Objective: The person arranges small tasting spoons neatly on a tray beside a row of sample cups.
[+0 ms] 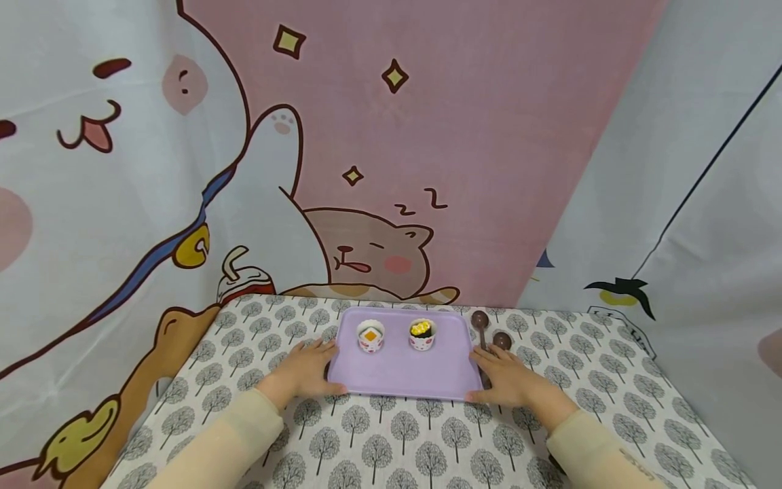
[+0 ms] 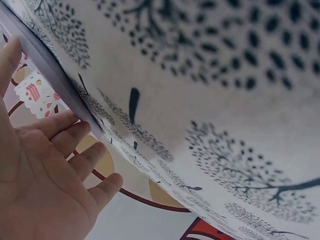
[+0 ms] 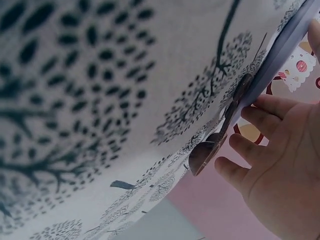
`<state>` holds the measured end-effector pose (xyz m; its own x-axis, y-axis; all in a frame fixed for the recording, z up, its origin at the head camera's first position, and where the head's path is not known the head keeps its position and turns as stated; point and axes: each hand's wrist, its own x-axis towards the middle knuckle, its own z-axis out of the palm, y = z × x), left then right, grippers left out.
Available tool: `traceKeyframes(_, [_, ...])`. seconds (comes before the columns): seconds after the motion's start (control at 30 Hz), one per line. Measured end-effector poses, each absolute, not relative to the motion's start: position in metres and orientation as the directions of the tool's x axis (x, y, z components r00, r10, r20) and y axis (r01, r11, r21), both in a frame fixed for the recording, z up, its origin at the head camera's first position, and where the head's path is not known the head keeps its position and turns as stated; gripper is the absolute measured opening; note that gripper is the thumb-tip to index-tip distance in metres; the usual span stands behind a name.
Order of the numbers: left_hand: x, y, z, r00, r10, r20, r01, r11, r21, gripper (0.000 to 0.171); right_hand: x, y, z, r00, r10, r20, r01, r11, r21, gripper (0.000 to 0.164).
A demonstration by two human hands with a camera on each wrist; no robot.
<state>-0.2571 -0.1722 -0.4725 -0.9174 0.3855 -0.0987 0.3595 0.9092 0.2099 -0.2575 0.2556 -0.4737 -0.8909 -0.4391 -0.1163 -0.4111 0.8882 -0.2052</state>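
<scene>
A light purple tray (image 1: 391, 375) lies on the patterned cloth. My left hand (image 1: 307, 370) touches its left edge, thumb at the near corner and fingers spread along the side. On the opposite edge rests my right hand (image 1: 508, 379), also with fingers spread. Two small paper cups stand on the tray. The left cup (image 1: 370, 337) holds something white with an orange square on top; yellow and black pieces fill the right cup (image 1: 421, 335). In the left wrist view, the fingers (image 2: 75, 135) are fairly straight against the tray rim (image 2: 60, 80).
Two brown spoons lie just right of the tray, partly under my right hand: one spoon bowl (image 1: 479, 319) is farther back, the other spoon bowl (image 1: 502, 340) nearer. The tree-print tablecloth (image 1: 379, 448) covers the table. A cartoon-printed curtain (image 1: 489, 136) hangs behind it.
</scene>
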Motion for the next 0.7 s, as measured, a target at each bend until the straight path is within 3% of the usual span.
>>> traceKeyframes(0.7, [-0.2643,-0.1737,-0.4720,-0.911,0.397,-0.108,0.366,0.901,0.231,0.094,-0.2621,0.2537,-0.4695,-0.901,-0.421,-0.101,-0.389,0.889,-0.240,0.101])
